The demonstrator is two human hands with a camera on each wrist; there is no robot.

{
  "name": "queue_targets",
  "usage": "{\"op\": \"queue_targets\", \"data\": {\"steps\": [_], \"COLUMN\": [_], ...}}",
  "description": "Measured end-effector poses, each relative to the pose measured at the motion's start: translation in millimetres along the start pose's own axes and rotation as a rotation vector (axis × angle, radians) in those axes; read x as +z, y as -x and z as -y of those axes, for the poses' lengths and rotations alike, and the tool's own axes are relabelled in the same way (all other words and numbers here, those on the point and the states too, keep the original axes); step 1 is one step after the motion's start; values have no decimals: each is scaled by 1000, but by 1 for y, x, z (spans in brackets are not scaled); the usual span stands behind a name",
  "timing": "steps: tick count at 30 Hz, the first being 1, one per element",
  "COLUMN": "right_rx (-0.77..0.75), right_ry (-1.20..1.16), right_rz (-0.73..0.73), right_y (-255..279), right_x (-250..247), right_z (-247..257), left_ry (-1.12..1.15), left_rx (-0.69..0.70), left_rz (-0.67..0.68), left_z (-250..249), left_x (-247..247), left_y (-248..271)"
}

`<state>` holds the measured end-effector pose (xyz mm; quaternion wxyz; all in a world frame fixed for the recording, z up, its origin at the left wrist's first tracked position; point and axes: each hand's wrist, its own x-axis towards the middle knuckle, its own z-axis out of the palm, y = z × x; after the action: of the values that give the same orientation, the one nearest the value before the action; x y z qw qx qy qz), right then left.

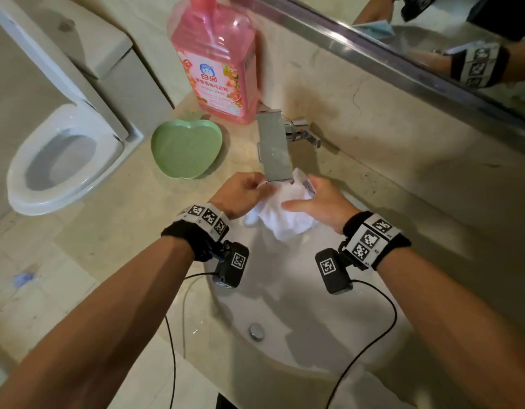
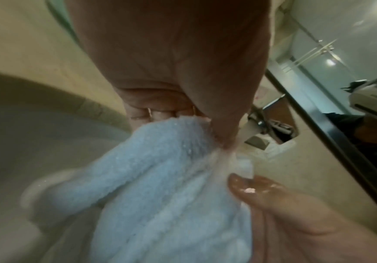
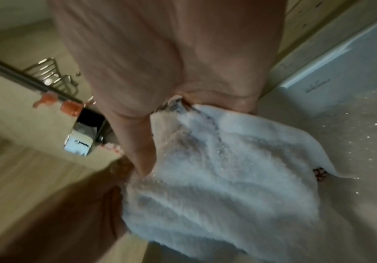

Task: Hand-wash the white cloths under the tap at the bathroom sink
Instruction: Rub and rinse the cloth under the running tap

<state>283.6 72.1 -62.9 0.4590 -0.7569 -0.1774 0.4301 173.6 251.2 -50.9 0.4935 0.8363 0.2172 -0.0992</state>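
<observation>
A white fluffy cloth (image 1: 280, 211) hangs bunched between both hands over the sink basin (image 1: 285, 305), right under the flat chrome tap spout (image 1: 274, 149). My left hand (image 1: 243, 191) grips the cloth's left edge with curled fingers. My right hand (image 1: 317, 202) holds the right edge, thumb laid across the top. In the left wrist view the cloth (image 2: 160, 186) looks pale blue and wet, and water streams past the thumb. The right wrist view shows the cloth (image 3: 228, 169) drooping below the palm, with a small label at the pinched corner.
A green apple-shaped dish (image 1: 186, 149) and a pink detergent bottle (image 1: 217, 60) stand on the counter left of the tap. The drain plug (image 1: 256, 332) sits in the basin. A toilet (image 1: 60, 160) is at the far left, a mirror (image 1: 432, 39) above.
</observation>
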Motion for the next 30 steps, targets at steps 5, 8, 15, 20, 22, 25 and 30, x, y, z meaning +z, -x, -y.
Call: {"op": "queue_targets", "data": {"steps": [5, 8, 15, 20, 22, 25, 30], "right_rx": [11, 38, 16, 10, 5, 4, 38], "right_ry": [95, -58, -116, -45, -47, -127, -265], "right_rz": [47, 44, -103, -7, -5, -62, -168], "right_y": [-17, -25, -16, -9, -8, -9, -13], "right_x": [25, 24, 11, -2, -3, -6, -11], "right_z": [10, 11, 2, -13, -15, -10, -5], "left_ry": [-18, 50, -212, -4, 56, 88, -60], "left_rx": [-20, -107, -156, -23, -69, -78, -63], "left_rz": [-5, 29, 123, 97, 63, 133, 183], "left_z": [-3, 9, 12, -9, -12, -4, 15], "left_x": [-25, -33, -2, 13, 15, 13, 5], "left_y": [7, 9, -4, -18, -23, -25, -18]}}
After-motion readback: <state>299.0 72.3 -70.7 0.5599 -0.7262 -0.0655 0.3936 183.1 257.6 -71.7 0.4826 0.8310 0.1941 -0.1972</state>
